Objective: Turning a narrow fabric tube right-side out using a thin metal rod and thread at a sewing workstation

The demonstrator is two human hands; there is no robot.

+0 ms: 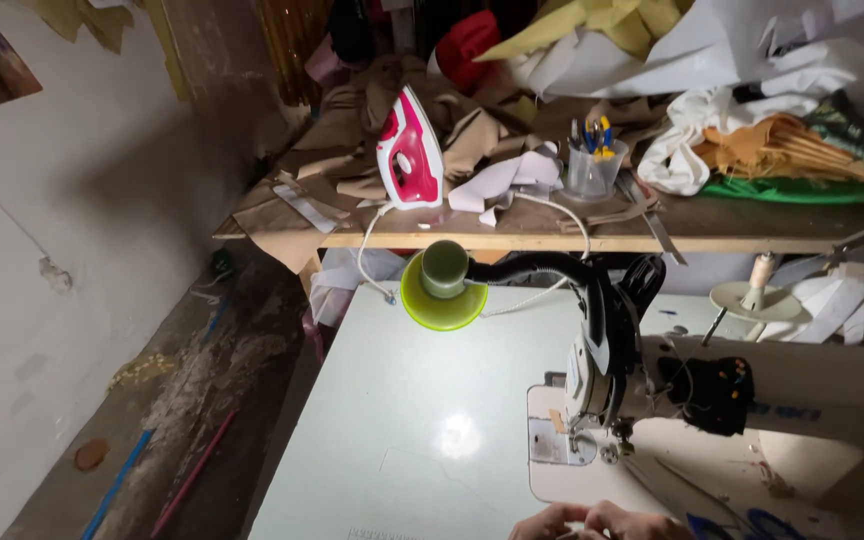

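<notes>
Bare plaster wall and a dusty concrete floor (202, 400) fill the left side, with a blue strip and a red rod lying on the ground. Next comes the pale sewing counter (402, 420), lit by a green gooseneck lamp (442, 290) that throws a bright spot on its bare top. Behind it, a wooden shelf (512, 238) carries brown cloth pieces, a pink and white iron (409, 150) standing on its heel, a clear cup of pens and scissors (593, 160), and heaps of white, orange and green fabric further right. The sewing machine (612, 370) sits right of the lamp, and no cloth shows under its needle plate (so stitching does not look begun). At the bottom edge the left hand (552, 522) and the right hand (632, 522) meet close together just below the machine; their fingers seem pinched on something small, but it is cut off and I cannot tell what. A thread cone (758, 278) stands at far right.
</notes>
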